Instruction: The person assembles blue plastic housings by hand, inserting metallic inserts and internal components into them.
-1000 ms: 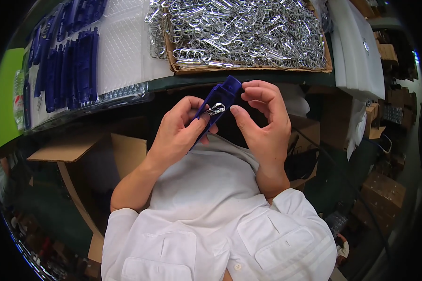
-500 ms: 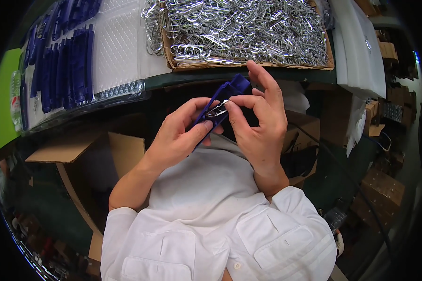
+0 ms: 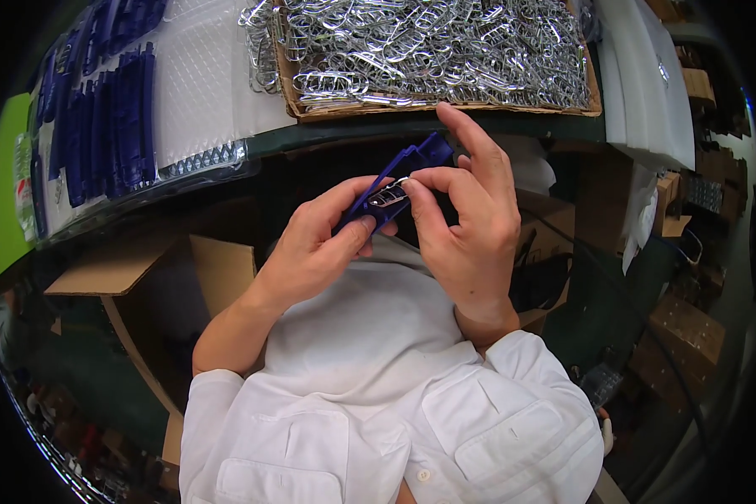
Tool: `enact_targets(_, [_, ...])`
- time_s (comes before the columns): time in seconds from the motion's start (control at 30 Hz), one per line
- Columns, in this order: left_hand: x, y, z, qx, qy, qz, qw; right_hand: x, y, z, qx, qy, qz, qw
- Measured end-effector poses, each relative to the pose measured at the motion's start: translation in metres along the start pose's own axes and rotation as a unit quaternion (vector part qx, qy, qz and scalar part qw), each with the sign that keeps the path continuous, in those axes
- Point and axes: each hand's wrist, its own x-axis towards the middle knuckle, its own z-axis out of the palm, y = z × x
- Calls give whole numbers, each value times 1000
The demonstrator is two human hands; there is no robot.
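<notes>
Two bare hands met over one blue plastic part (image 3: 435, 149), held in front of the wearer's white shirt (image 3: 336, 336) and just short of the worktop (image 3: 563, 128). A second earlier the right hand (image 3: 470, 220) had hung apart from the bright metal clip (image 3: 385, 196); now its thumb and a bent finger pinched the clip's upper end, where it lay within the blue part's hollow. That change appeared to take the work from steadying the pair to adjusting the clip's seat, though whether it was fastened could not be told.

The left hand (image 3: 315, 237) came in from the lower left, its fingers closed around the lower stretch of the part, thumb on the near side by the clip. The part slanted up to the right. The right wrist bent inward, with one finger stretched upward, free of the work. Beyond them stood a cardboard tray (image 3: 288, 88) heaped with similar clips (image 3: 445, 50), and more blue pieces (image 3: 113, 122) lay at left.
</notes>
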Motion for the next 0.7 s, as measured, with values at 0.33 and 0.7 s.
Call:
enact_targets(0.33, [0, -1, -1, 25, -5, -8, 1000, 1, -3, -1, -39, -19, 0, 999])
enact_targets(0.7, [-1, 2, 0, 1, -3, -12, 1000, 3, -5, 10, -66, -2, -4, 998])
